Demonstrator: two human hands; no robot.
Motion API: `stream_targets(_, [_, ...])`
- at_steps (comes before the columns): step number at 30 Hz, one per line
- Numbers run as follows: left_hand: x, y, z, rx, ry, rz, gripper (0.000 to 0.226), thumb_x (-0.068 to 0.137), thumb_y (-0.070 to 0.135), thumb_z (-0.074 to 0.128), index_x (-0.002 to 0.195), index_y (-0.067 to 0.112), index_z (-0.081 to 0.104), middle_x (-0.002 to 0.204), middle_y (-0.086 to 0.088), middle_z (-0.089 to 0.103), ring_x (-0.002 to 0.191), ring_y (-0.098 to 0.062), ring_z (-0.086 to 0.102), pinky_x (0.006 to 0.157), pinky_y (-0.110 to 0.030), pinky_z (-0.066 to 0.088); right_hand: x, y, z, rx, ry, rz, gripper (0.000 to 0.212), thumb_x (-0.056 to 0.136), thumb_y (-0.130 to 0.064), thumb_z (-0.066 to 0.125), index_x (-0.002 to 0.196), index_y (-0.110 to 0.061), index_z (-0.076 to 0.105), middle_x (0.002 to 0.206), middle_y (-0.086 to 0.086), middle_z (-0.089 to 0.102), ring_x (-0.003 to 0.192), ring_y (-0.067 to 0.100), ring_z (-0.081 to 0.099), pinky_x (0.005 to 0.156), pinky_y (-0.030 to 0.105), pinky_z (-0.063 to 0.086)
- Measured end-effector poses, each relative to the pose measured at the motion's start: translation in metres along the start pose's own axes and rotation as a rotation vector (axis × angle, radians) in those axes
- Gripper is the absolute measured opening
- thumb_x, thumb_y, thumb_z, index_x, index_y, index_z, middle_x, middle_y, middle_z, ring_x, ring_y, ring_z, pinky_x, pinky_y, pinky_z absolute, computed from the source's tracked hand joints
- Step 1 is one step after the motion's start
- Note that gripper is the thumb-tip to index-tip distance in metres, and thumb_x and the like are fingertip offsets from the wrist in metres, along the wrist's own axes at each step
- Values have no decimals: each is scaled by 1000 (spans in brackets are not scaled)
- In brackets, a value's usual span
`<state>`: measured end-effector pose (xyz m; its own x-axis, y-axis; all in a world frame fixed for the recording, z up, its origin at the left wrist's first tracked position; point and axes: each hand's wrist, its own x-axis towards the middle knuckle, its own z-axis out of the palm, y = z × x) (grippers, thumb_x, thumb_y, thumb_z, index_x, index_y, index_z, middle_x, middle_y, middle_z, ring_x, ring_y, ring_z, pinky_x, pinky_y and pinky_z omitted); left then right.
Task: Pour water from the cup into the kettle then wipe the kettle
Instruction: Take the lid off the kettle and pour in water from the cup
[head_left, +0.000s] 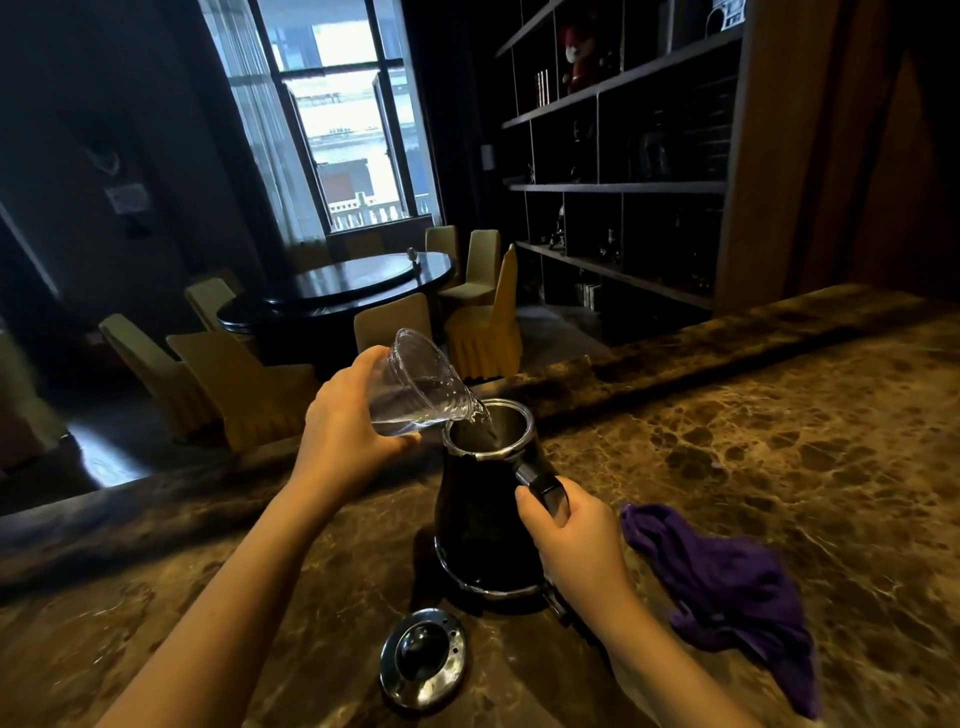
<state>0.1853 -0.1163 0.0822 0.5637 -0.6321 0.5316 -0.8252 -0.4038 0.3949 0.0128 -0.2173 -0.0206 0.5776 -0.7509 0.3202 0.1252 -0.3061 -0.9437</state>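
The cup (415, 395) is tipped by the left hand (348, 421), fingers wrapped round it, so water falls into the open kettle (485, 514) mid-counter. The handle (543, 486) is gripped by the right hand (576, 540) for steadiness. Lid (422, 659) and cloth (727, 587) are kept close by for later.

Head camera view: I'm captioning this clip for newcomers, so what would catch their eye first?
The clear cup, tipped in the left hand at centre frame, sends a thin stream of water into the open mouth of the dark kettle, whose handle the right hand grips. Then the purple cloth crumpled on the marble counter to the right, and the shiny lid lying in front.
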Motion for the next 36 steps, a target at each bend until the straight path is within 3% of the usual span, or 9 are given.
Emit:
stream_targets(2, [1,0,-1,18,2,13,88,59,21,82,132,28,34,127,-6,53,117,-26,46,97,-52,41,0,0,0,3,-1,4,26,85,-26,59,69,-6,58,58,15,56,52,13,50,46,23,37])
stream_targets(7, [3,0,-3,60,39,65,83,58,21,82,128,29,38,121,-7,55,112,-27,46,94,-47,38,0,0,0,1,11,-7,28,83,-26,60,61,-12,53,52,-1,48,46,6,43,43,19,32])
stream_targets(12, [6,1,-4,109,42,104,83,61,21,80,130,30,36,122,-6,53,113,-26,44,95,-44,35,0,0,0,-9,18,-10,29,83,-27,60,63,-7,54,54,2,50,47,7,44,44,20,32])
stream_targets(18, [9,2,-6,183,52,148,86,60,32,82,133,28,35,124,-8,52,114,-27,43,95,-41,34,0,0,1,-25,26,-19,30,84,-25,60,58,-16,50,52,-1,47,46,6,42,44,21,32])
stream_targets(24, [12,5,-6,266,58,227,85,61,26,82,133,26,37,122,-10,52,111,-27,42,92,-37,32,-1,-1,0,-8,38,-30,33,84,-23,61,54,-22,46,43,-9,46,42,2,41,40,13,29])
stream_targets(36, [21,13,-5,422,63,412,83,60,17,81,132,22,41,126,-18,46,118,-36,38,100,-46,32,0,-2,0,-10,44,-41,35,83,-23,61,52,-25,45,40,-13,46,40,2,40,39,13,28])
